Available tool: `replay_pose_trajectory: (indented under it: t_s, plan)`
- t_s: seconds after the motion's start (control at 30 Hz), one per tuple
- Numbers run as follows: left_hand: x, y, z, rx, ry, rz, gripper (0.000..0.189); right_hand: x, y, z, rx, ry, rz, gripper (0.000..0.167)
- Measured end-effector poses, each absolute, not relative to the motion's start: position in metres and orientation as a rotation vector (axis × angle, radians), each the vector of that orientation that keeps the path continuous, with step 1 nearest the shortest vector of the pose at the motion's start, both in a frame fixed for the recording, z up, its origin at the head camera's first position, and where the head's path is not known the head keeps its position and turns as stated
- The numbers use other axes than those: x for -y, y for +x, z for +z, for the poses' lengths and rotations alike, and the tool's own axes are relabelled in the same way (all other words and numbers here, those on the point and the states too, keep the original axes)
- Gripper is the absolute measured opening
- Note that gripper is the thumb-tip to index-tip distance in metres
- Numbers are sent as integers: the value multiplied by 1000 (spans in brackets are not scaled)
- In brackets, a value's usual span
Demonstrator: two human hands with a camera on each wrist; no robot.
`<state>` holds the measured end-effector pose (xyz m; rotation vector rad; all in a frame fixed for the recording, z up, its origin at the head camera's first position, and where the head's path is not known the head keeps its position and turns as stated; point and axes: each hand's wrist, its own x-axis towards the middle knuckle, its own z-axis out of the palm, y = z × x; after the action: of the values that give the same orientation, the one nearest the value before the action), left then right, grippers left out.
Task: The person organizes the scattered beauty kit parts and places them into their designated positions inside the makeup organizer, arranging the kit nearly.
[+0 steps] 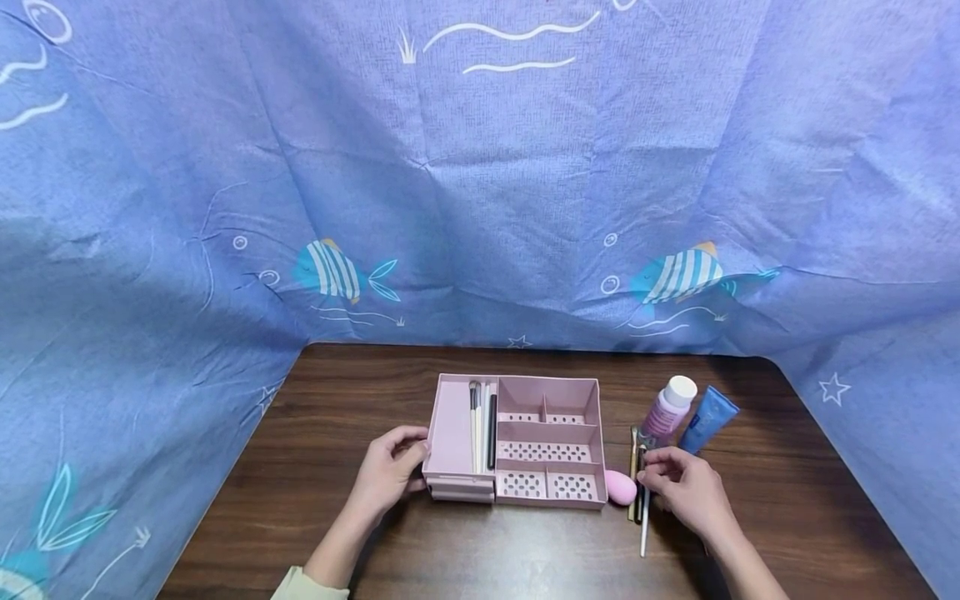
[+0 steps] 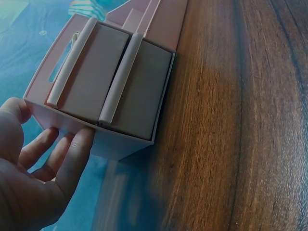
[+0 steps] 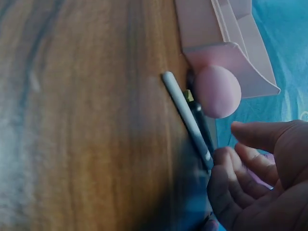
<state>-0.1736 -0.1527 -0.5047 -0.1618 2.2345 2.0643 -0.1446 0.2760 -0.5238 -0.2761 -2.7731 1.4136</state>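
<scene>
A pink desktop organizer point(image 1: 551, 432) stands on the table, with two small drawers point(image 2: 139, 89) at its front left. Several makeup brushes point(image 1: 476, 427) lie on its flat left top. My left hand point(image 1: 386, 471) rests against its left side, fingertips on the wall and thumb near the upper edge. To the right of the organizer lie more slim brushes, one with a white handle point(image 3: 185, 113). My right hand point(image 1: 688, 487) is over these brushes, its fingertips right at the white handle and the thumb apart from the fingers. A pink makeup sponge point(image 3: 219, 91) sits between organizer and brushes.
Behind my right hand stand a pink bottle with a white cap point(image 1: 681, 390) and a blue tube point(image 1: 708, 418). The dark wooden table point(image 1: 360, 375) ends at a blue curtain point(image 1: 510, 208) printed with fish, which hangs behind and along both sides.
</scene>
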Motion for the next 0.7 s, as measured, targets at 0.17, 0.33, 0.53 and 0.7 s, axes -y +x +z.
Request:
replay_pose_trajectory:
  t_s: [0.17,0.33,0.53,0.7]
  plan:
    - [153,-174,-504,-2247,-157,2067,24,-279,-142,-526,2849,-267,1247,24]
    - [153,-174,-504,-2254,-150,2061,24,-281,-140,-530,2877,-291,1163,21]
    - [153,-174,-505,-2251,-162,2052,24,-280,-140,-534,2870,-315,1189,24]
    - [153,-174,-505,-2254,-152,2044,25,-278,-142,-534,2889,-308,1129,26]
